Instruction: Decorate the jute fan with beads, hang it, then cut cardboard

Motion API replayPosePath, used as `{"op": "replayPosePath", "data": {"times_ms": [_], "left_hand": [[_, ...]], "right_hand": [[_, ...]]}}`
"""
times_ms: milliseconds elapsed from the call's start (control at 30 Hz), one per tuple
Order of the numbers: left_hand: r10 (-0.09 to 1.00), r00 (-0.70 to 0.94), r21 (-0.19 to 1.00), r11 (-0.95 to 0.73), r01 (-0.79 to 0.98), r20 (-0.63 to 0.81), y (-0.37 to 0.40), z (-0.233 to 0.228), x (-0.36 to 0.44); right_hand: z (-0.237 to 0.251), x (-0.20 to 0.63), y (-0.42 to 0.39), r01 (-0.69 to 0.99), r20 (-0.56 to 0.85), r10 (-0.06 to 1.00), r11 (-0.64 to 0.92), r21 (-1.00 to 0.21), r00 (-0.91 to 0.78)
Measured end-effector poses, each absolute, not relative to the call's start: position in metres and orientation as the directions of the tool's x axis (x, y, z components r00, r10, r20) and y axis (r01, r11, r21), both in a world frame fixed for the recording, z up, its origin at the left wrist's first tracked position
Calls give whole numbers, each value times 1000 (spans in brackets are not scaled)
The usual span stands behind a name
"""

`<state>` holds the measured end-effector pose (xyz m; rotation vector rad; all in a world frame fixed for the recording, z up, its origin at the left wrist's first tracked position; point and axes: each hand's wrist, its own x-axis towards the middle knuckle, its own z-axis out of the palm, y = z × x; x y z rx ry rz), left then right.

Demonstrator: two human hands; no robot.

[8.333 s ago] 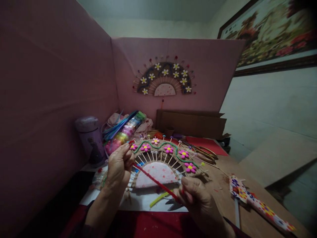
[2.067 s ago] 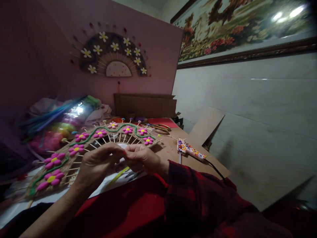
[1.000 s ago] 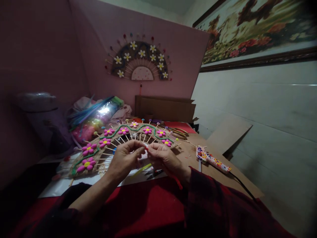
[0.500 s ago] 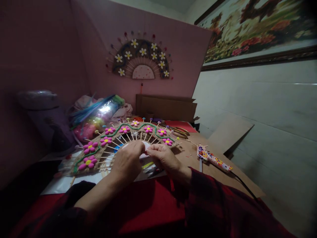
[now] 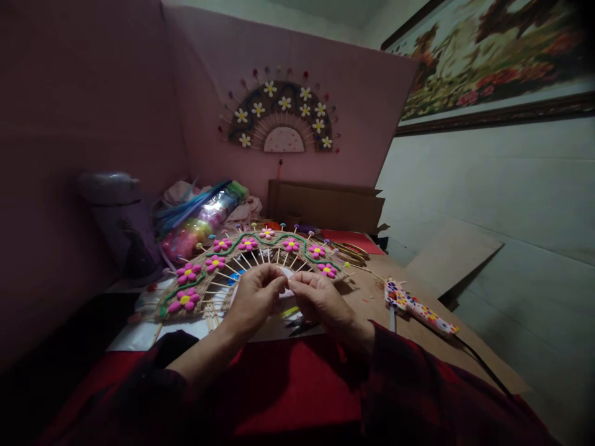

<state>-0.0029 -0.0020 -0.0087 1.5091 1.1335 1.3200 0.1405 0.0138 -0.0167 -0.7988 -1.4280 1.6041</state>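
My left hand (image 5: 258, 294) and my right hand (image 5: 320, 300) meet fingertip to fingertip in front of the fan's inner opening. Thumb and forefinger are pinched together on each; whatever lies between them is too small to make out. Just behind them, a half-round twine-wrapped craft fan (image 5: 232, 254) lies on the table, with thin sticks, a wavy green cord and pink flowers (image 5: 184, 300) with yellow centres. Small coloured balls tip its outer sticks. Under my right hand are dark scissors (image 5: 302, 327), partly hidden, and a yellow strip (image 5: 289, 312).
A flower-patterned glue gun (image 5: 418, 308) with a black cord lies at the right on brown cardboard (image 5: 372, 347). Behind the fan are gold-handled scissors (image 5: 351, 253), folded cardboard (image 5: 323, 207) and bagged craft supplies (image 5: 204, 217). A purple container (image 5: 123, 235) stands left. A similar fan (image 5: 281, 114) hangs on the pink panel.
The whole view has shifted, so the scene sits further right. My hands stay together in front of the fan, fingers slightly re-angled; the reddish bit at my fingertips no longer shows clearly.
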Motion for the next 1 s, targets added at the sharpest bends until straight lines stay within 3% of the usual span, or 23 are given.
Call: {"op": "replayPosePath", "data": {"times_ms": [67, 167, 233, 300, 367, 433, 533, 633, 700, 767, 867, 1000], "left_hand": [[919, 66, 853, -386, 351, 389, -2, -8, -5], [820, 167, 523, -490, 697, 547, -4, -8, -7], [772, 279, 278, -502, 819, 572, -5, -9, -7], [752, 364, 131, -509, 851, 550, -5, -10, -6], [759, 334, 182, -506, 843, 559, -4, -12, -5], [793, 178, 448, -496, 743, 583, -4, -12, -4], [901, -14, 861, -409, 301, 433, -3, -12, -1], [972, 3, 972, -237, 2, 237, -1, -12, 1], [971, 8, 970, -240, 39, 240, 0, -13, 1], [931, 8, 903, -357, 238, 366, 1, -15, -1], [811, 108, 612, -514, 601, 576, 1, -16, -5], [748, 275, 260, -511, 820, 604, -2, -17, -8]], "right_hand": [[-18, 141, 16, -135, 31, 891, -34, -990, -453], [-19, 141, 16, -96, 4, 910, -39, -995, -414], [-19, 139, 16, -52, -2, 927, -23, -998, -375], [-20, 138, 14, -27, -4, 939, -15, -1000, -343], [-20, 137, 13, -58, -7, 937, -29, -998, -348], [-19, 138, 12, -145, 3, 919, -58, -988, -393], [-16, 141, 12, -280, 26, 875, -127, -952, -484], [-16, 143, 14, -300, 19, 850, -165, -940, -526], [-17, 143, 15, -246, 3, 868, -138, -959, -497], [-19, 143, 17, -180, -16, 892, -109, -978, -453], [-20, 142, 17, -142, -50, 901, -122, -982, -431], [-22, 140, 14, -95, 20, 934, -15, -995, -357]]}}
